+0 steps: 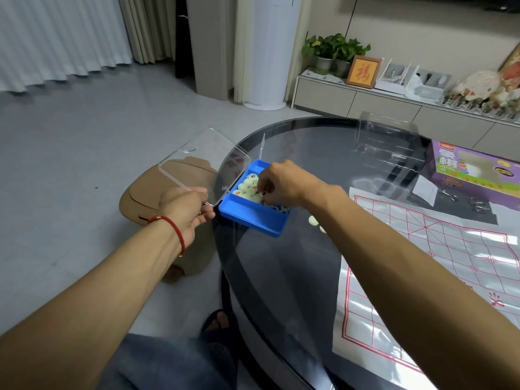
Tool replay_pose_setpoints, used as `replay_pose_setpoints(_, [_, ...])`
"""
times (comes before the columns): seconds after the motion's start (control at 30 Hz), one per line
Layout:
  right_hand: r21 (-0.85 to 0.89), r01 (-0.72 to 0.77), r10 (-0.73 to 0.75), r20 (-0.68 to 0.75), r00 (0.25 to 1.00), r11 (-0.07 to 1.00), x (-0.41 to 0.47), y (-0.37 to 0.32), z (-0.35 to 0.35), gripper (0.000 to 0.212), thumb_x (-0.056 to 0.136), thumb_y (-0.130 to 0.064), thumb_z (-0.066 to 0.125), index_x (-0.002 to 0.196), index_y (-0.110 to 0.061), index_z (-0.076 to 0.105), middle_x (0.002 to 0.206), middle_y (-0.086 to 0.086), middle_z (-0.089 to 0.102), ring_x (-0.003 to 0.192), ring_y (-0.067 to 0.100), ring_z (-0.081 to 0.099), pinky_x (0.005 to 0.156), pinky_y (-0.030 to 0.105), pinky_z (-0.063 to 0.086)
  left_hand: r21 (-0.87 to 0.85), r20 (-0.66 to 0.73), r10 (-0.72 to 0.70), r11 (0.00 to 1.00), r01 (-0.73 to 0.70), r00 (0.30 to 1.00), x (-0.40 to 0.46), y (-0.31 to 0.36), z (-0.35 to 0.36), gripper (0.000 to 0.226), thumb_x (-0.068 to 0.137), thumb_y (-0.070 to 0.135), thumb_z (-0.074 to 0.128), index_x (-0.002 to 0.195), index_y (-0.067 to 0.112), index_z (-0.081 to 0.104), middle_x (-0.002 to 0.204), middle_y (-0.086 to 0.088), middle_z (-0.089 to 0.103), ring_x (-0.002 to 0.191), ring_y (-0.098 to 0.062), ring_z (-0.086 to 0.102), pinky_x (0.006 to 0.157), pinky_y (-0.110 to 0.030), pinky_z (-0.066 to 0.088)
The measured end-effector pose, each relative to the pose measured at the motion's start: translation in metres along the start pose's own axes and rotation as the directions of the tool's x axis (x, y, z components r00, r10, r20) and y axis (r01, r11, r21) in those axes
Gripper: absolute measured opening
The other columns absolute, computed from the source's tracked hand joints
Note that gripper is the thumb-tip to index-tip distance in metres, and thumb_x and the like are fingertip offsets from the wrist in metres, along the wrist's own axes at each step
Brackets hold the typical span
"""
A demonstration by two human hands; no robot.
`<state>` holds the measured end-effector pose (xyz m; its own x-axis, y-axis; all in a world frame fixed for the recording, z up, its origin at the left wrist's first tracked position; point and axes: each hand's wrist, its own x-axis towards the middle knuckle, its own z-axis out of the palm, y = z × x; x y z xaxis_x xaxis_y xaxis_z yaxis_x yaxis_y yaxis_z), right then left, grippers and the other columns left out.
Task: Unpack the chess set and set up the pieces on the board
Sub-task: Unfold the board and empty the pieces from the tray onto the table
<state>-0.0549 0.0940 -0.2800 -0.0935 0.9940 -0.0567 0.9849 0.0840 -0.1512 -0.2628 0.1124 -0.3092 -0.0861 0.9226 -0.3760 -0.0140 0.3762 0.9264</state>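
A blue plastic case [250,218] sits at the left edge of the dark glass table [295,277], holding several cream round chess pieces [247,187]. Its clear lid [205,161] is swung open over the floor, and my left hand [185,206] pinches the lid's near corner. My right hand [281,181] reaches into the case with curled fingers among the pieces; whether they grip one is hidden. Two cream pieces [316,223] lie on the glass beside the case. The white sheet board with red lines [439,263] is spread out at the right.
A purple game box [475,170] and a clear plastic tray [388,142] stand at the table's far side, with small metal rings [478,205] near them. A tan stool [174,198] sits on the floor to the left. My foot [219,322] is under the table edge.
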Motion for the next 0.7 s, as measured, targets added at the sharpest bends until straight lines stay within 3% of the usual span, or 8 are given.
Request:
replay_pose_setpoints(0.2, [0.019,0.013,-0.015,0.091,0.996,1.0,0.01,-0.004,-0.008,0.022,0.087,-0.023,0.073,0.109,-0.019,0.076,0.101,-0.001,0.073,0.092,0.019,0.065,0.081,0.033,0.057,0.006,-0.012,-0.002,1.0,0.002,1.0,0.005,-0.001,0.001,0.013,0.096,0.003,0.054,0.091,0.011,0.063,0.079,-0.01,0.06,0.061,-0.015,0.056,0.061,-0.03,0.056])
replay_pose_setpoints(0.33, [0.062,-0.01,0.003,0.124,0.992,0.998,0.01,-0.004,-0.012,0.018,0.086,-0.023,0.076,0.103,-0.02,0.072,0.092,-0.006,0.066,0.085,0.015,0.063,0.068,0.025,0.051,0.004,-0.014,-0.004,1.0,0.004,1.0,0.005,-0.001,0.002,0.017,0.097,0.003,0.054,0.086,0.012,0.062,0.078,-0.01,0.059,0.06,-0.015,0.056,0.059,-0.029,0.055])
replay_pose_setpoints(0.43, [0.123,-0.017,0.004,0.108,0.994,0.992,0.009,-0.002,-0.012,0.016,0.083,-0.022,0.078,0.098,-0.021,0.072,0.084,-0.01,0.063,0.078,0.011,0.061,0.059,0.018,0.043,0.009,-0.019,-0.003,1.0,0.003,1.0,0.005,-0.002,0.002,0.014,0.096,0.003,0.055,0.088,0.012,0.063,0.079,-0.01,0.059,0.061,-0.015,0.056,0.058,-0.029,0.054])
replay_pose_setpoints(0.57, [0.186,-0.037,0.032,0.032,0.999,0.982,0.0,0.002,-0.014,0.011,0.08,-0.022,0.078,0.09,-0.022,0.073,0.081,-0.011,0.067,0.078,0.012,0.064,0.061,0.022,0.049,0.013,-0.02,0.001,1.0,-0.001,1.0,0.006,-0.003,0.001,0.013,0.096,0.003,0.055,0.09,0.011,0.063,0.081,-0.01,0.061,0.062,-0.015,0.057,0.059,-0.029,0.054])
replay_pose_setpoints(0.7, [0.234,-0.142,0.154,-0.032,0.988,0.962,-0.023,0.034,-0.04,0.008,0.081,-0.02,0.076,0.087,-0.025,0.075,0.08,-0.01,0.072,0.074,0.007,0.067,0.065,0.021,0.055,0.013,-0.002,0.0,1.0,0.0,1.0,0.007,-0.003,0.0,0.014,0.096,0.003,0.056,0.088,0.012,0.062,0.08,-0.01,0.061,0.063,-0.015,0.058,0.061,-0.029,0.055])
